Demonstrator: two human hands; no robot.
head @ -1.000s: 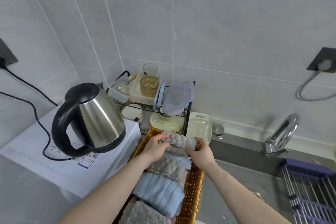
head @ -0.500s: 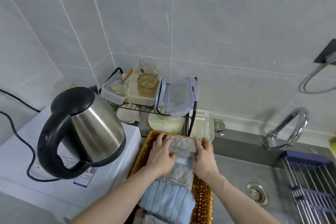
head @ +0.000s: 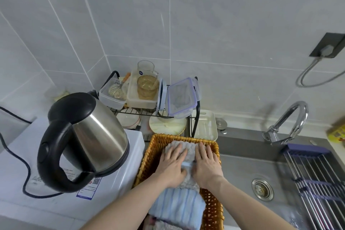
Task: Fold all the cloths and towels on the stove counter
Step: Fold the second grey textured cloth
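folded grey towel [head: 183, 152], fluffy and ribbed, at the far end of the wicker basket [head: 149, 152]; pressed flat under left hand [head: 172, 164] and right hand [head: 206, 162], fingers straight (holding nothing); qr label [head: 89, 187] beneath kettle [head: 87, 136], print unreadable

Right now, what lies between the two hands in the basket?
In the head view, a strip of the grey folded towel shows between the left hand and right hand, inside the wicker basket.
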